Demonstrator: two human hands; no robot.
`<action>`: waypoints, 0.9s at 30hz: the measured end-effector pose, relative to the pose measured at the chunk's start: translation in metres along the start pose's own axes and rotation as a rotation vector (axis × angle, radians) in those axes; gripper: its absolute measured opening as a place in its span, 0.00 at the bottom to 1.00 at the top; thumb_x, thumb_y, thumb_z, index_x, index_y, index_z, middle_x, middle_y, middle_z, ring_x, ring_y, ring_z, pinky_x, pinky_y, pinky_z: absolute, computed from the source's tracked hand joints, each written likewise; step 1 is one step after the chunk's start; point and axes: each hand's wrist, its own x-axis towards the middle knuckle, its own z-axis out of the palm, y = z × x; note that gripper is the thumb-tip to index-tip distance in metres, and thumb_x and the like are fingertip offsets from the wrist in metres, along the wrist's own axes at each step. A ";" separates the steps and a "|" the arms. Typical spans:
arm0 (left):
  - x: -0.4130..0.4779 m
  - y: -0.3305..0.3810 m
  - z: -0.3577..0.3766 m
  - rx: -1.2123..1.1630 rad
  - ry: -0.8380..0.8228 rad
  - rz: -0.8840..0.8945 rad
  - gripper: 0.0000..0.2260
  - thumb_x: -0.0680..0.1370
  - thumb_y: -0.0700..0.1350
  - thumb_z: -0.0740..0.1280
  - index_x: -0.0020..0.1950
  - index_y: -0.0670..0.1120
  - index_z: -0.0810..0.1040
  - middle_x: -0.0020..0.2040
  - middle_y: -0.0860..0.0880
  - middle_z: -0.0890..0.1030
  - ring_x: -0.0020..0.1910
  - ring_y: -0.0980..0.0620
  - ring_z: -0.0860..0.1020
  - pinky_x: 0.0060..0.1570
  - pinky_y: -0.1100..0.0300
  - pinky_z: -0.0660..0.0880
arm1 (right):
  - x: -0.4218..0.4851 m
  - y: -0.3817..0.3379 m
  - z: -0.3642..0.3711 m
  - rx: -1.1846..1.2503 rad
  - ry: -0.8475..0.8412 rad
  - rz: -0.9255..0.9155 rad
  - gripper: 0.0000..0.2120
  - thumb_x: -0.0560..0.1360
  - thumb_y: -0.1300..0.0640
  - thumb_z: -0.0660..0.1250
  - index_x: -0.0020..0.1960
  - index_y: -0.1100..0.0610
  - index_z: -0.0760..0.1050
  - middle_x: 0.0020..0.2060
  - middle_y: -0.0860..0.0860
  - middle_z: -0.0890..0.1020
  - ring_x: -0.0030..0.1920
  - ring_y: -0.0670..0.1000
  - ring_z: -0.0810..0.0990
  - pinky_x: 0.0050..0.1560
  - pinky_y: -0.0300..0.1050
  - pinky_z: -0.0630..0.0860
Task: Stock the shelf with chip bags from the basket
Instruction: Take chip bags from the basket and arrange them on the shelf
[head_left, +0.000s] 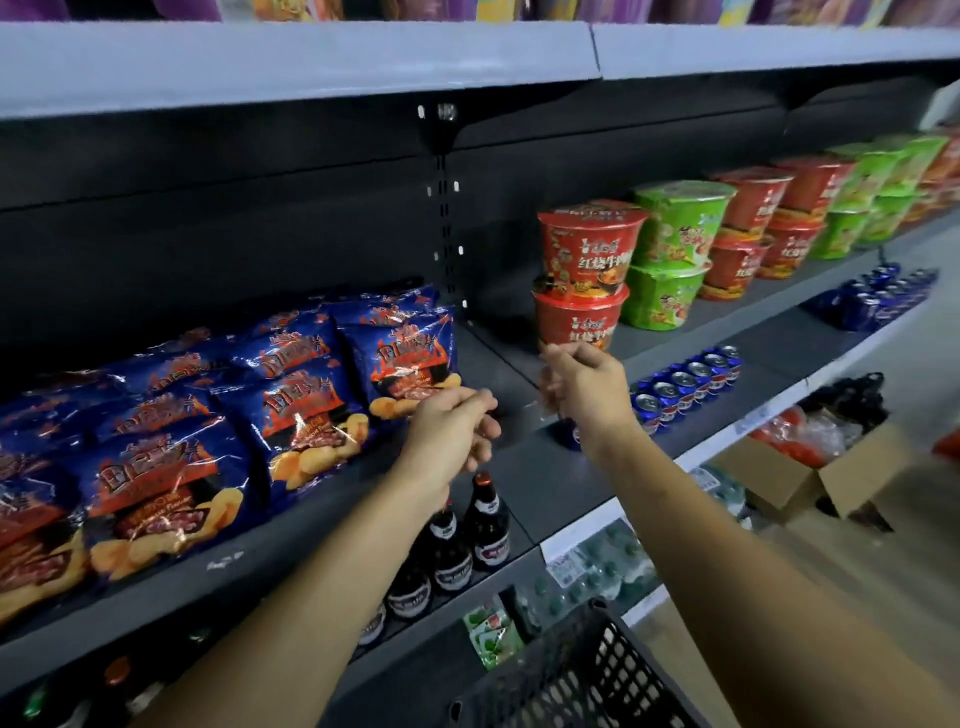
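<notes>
Several dark blue chip bags (306, 415) with red and orange print lie in rows on the grey shelf (519, 467), filling its left part. My left hand (452, 431) hovers just right of the rightmost bag (400, 358), fingers loosely curled, holding nothing. My right hand (584, 387) is raised over the bare stretch of shelf, fingers loosely curled and blurred, with nothing in it. The black mesh basket (587, 670) sits at the bottom, below my right forearm; what it holds is hidden.
Stacked red (582, 275) and green noodle bowls (670, 249) fill the shelf's right part. Below are dark bottles (467, 535), blue cans (685, 384) and green-capped bottles. An open cardboard box (810, 467) stands on the floor at right. Another shelf board runs overhead.
</notes>
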 end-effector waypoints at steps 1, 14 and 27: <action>-0.003 -0.006 0.013 0.016 -0.029 -0.003 0.08 0.82 0.42 0.62 0.44 0.44 0.76 0.31 0.48 0.75 0.22 0.54 0.69 0.21 0.65 0.60 | -0.008 0.004 -0.014 0.031 0.032 0.007 0.12 0.81 0.61 0.65 0.39 0.57 0.73 0.24 0.51 0.75 0.24 0.50 0.72 0.29 0.41 0.69; -0.065 -0.262 0.175 0.437 -0.563 -0.449 0.09 0.83 0.43 0.62 0.45 0.43 0.77 0.33 0.47 0.77 0.22 0.55 0.71 0.21 0.65 0.65 | -0.197 0.246 -0.245 0.178 0.778 0.569 0.12 0.81 0.64 0.63 0.39 0.57 0.73 0.22 0.49 0.72 0.24 0.49 0.70 0.27 0.38 0.68; -0.110 -0.528 0.185 0.783 -0.816 -0.869 0.08 0.84 0.45 0.61 0.50 0.42 0.75 0.39 0.46 0.79 0.32 0.51 0.76 0.30 0.61 0.70 | -0.316 0.484 -0.252 0.447 0.968 1.116 0.07 0.82 0.60 0.60 0.52 0.62 0.75 0.31 0.52 0.77 0.35 0.55 0.79 0.35 0.44 0.77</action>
